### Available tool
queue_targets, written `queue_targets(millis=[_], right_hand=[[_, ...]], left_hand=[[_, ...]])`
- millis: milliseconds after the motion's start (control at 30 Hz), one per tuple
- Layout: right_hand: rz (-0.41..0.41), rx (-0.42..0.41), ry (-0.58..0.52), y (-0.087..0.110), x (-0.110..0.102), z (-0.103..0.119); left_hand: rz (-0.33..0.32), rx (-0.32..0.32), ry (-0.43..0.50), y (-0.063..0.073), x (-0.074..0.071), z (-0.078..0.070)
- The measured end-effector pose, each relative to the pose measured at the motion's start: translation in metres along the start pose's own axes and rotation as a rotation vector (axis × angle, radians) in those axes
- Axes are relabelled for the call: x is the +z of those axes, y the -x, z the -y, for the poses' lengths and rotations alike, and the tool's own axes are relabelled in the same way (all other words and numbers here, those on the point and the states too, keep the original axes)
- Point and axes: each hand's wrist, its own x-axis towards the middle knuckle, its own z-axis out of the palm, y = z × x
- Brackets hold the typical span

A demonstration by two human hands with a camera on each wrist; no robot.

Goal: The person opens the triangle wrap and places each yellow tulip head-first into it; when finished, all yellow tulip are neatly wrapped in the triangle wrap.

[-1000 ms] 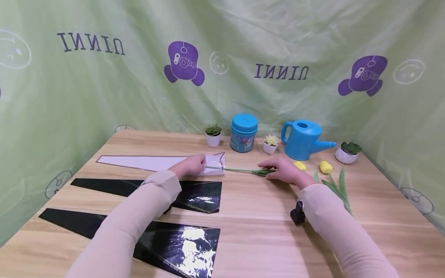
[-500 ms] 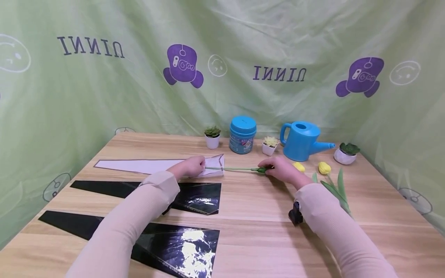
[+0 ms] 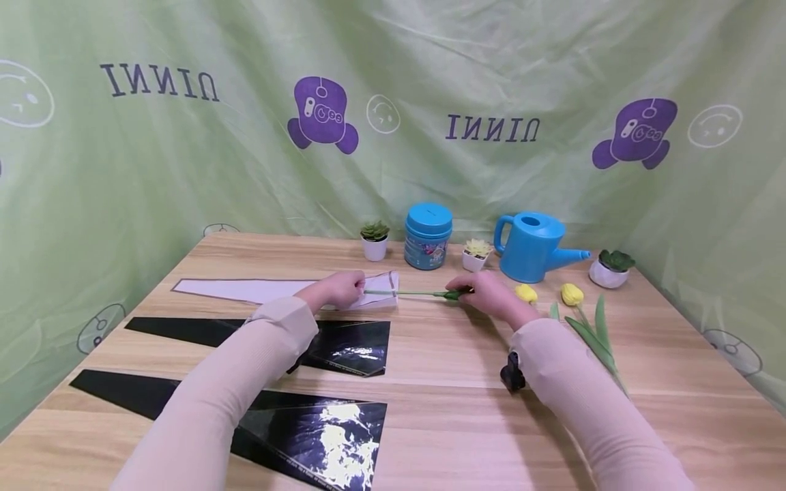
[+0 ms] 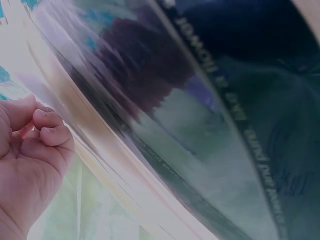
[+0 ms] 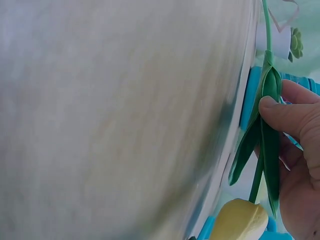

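Nudges the yellow tulip (image 5: 270, 150) slightly left since the earlier frame, pinching its leaves (image 3: 451, 295) in the right hand (image 3: 488, 294); pinches the white wrapper (image 3: 258, 289) in the left hand (image 3: 340, 290), with stem (image 3: 424, 293) at its mouth.

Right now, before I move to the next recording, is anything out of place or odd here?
Only the backdrop: its lettering looks flipped, as if hung the wrong way. I see no spill or damage. The tulip in the right hand and the white wrapper look intact.
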Motion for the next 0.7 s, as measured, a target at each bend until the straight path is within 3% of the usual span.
queue_targets(millis=[700], right_hand=[[-0.040,-0.052,-0.028,-0.027,0.018,0.019]], left_hand=[[-0.014,0.046,0.028,-0.001,0.000,-0.004]])
